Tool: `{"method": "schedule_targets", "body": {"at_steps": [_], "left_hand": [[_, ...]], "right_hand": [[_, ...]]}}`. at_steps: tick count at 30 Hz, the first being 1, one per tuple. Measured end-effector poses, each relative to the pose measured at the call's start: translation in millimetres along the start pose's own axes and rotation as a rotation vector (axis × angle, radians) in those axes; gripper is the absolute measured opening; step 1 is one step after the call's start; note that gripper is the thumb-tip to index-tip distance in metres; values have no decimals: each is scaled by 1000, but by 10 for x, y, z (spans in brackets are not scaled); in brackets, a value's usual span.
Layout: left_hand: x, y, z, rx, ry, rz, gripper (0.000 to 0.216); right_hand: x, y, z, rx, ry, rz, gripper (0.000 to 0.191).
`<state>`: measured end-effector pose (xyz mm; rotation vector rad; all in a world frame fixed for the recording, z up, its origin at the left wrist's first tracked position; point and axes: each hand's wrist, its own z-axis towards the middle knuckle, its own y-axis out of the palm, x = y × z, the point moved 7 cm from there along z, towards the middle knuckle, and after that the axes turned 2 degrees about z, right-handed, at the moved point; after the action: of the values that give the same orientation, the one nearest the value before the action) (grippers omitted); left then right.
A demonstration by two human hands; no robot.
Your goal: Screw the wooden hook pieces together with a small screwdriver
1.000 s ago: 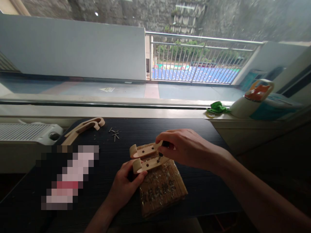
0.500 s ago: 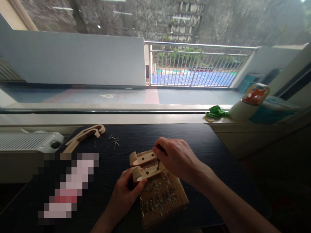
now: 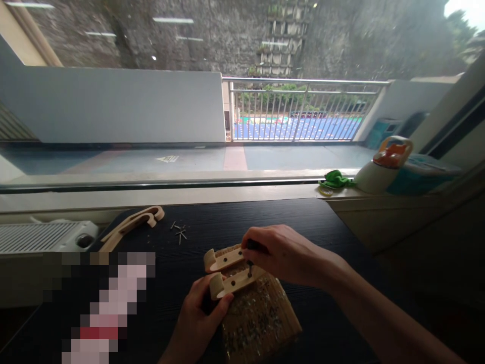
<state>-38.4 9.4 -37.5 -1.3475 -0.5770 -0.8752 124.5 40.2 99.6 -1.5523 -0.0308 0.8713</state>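
Two pale wooden hook-shaped pieces with drilled holes lie side by side on a brown wooden block on the black table. My left hand is closed on the curled end of the nearer piece, thumb on top. My right hand is closed round a small dark-handled tool, whose tip stands in a hole of the nearer piece.
More wooden hook pieces lie at the table's back left, with several loose screws beside them. A white radiator stands left. On the sill at right sit a green cloth and a white and orange container. A blurred patch covers the front left.
The view has tilted, so everything sits lower in the picture. My right hand has turned slightly on the tool; both hands stay on the wooden pieces.
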Motion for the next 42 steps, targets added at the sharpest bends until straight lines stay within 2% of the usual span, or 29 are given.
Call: {"method": "schedule_targets", "body": {"at_steps": [5, 9, 13, 15, 18, 23, 29, 36, 39, 42], "left_hand": [[-53, 12, 10, 12, 16, 10, 31], [-67, 7, 12, 34, 23, 22, 31], [-63, 10, 5, 26, 21, 21, 30], [-56, 12, 4, 20, 21, 18, 30], [-41, 14, 5, 18, 23, 15, 30], [-16, -8, 3, 40, 13, 23, 32], [-7, -12, 3, 32, 15, 36, 30], [-1, -18, 14, 40, 8, 53, 30], [20, -20, 17, 40, 0, 48, 30], [30, -17, 16, 34, -6, 40, 29]], "right_hand": [[63, 109, 32, 63, 54, 31, 14], [105, 202, 10, 154, 181, 10, 16], [127, 179, -20, 226, 267, -59, 19], [111, 137, -8, 153, 221, -79, 19], [39, 12, 15, 20, 76, -113, 15], [-92, -99, 44, -71, -102, -116, 16], [-36, -12, 36, 58, -75, -113, 15], [133, 41, -27, 237, 179, -81, 17], [122, 29, -30, 227, 143, -82, 20], [93, 3, -23, 169, 32, -48, 19]]}}
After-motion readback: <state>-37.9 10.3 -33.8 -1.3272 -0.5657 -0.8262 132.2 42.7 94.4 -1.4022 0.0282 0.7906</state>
